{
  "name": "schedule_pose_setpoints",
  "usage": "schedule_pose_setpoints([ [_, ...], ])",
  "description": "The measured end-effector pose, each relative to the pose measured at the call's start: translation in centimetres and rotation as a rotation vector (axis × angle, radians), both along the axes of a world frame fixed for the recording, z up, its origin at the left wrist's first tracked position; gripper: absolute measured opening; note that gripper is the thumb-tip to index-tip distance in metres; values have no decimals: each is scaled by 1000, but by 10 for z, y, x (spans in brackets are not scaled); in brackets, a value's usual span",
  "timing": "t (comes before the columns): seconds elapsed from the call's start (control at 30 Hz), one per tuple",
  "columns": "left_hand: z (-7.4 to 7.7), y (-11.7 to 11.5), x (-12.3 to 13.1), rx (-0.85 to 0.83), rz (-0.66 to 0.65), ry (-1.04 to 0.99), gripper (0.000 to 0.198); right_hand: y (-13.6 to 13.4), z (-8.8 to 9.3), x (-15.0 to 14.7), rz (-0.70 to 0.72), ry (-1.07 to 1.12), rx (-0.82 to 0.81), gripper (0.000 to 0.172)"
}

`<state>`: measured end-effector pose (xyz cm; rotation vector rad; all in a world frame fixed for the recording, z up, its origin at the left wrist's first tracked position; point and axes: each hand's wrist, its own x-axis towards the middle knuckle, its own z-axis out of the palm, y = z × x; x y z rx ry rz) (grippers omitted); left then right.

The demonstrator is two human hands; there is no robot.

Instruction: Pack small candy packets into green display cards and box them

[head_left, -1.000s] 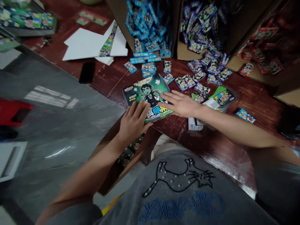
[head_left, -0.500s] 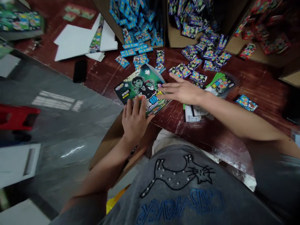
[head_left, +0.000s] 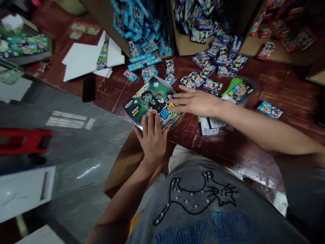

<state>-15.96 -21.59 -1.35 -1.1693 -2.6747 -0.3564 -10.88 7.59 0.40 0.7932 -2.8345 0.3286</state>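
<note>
A green candy box (head_left: 146, 98) printed with a cartoon vampire lies at the table's near edge, turned at an angle. My left hand (head_left: 153, 140) rests on its near side, fingers stretched out over the printed top and the thumb by the edge. From the right, my right hand (head_left: 198, 101) reaches across with its fingers extended, the tips on the box's right edge. Neither hand is wrapped around anything. Under my right forearm lie green and black printed packets (head_left: 237, 91), some showing white label backs (head_left: 209, 126).
Cardboard cartons spill blue packs (head_left: 146, 44), purple packs (head_left: 220, 54) and red packs (head_left: 266, 51) onto the dark red table (head_left: 111, 88). White card sheets (head_left: 81, 57) and a black phone (head_left: 88, 89) lie left. One blue pack (head_left: 269, 109) sits right. A brown carton (head_left: 124, 162) stands below the edge.
My left hand has shifted slightly right and toward me along the near edge of the box. My right hand stays at the box's right edge. The view has moved a little.
</note>
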Motion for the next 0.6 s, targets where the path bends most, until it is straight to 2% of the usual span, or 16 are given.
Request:
schedule_pose_setpoints([
  [0.13, -6, 2, -1, 23, -56, 2, 68, 3, 7, 5, 13, 17, -58, 50],
  [0.33, -24, 8, 2, 66, -8, -50, 73, -7, 21, 9, -6, 31, -196, 44],
  [0.43, -27, 5, 1, 61, -41, -60, 70, -16, 11, 16, -54, 42, -201, 48],
  [0.6, -24, -3, -4, 29, -112, -62, 64, -20, -25, 29, -128, 100, -200, 57],
])
